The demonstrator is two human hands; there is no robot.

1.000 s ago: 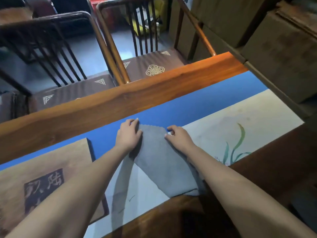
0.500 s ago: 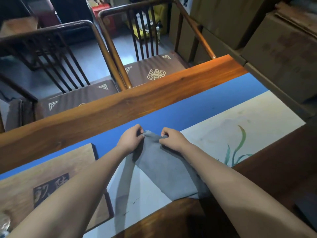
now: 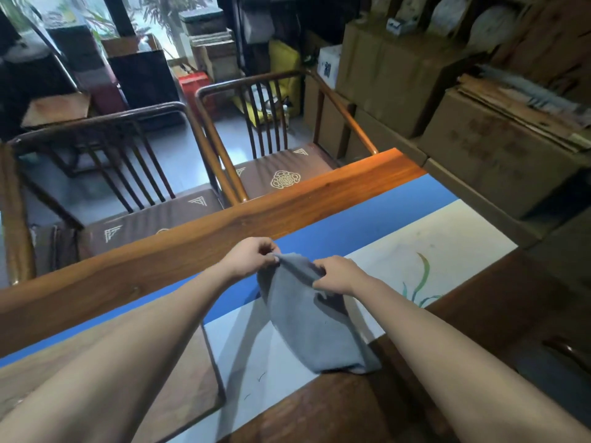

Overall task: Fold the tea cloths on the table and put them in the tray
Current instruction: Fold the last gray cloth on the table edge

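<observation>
Under both hands lies the long wooden table [image 3: 224, 225], with a blue and cream painted runner [image 3: 399, 225] spread along its top. Beyond the hands, on the far side of the table, stand two dark wooden chairs with brown cushions [image 3: 275, 174]. Below the left arm sits a flat wooden tray with a dark rim [image 3: 204, 378], so the left hand is the nearer one to it. Between the hands hangs the grey tea cloth [image 3: 313, 321]. Its top edge is lifted off the runner, and its long side runs from the hands down toward the person's right, with the bottom end resting at the near edge of the runner. The left hand [image 3: 252, 255] pinches one top corner. The right hand [image 3: 339, 274] pinches the other top corner, just beside it. I think the fold is under way, and the cloth will then need to go left to reach the tray.
</observation>
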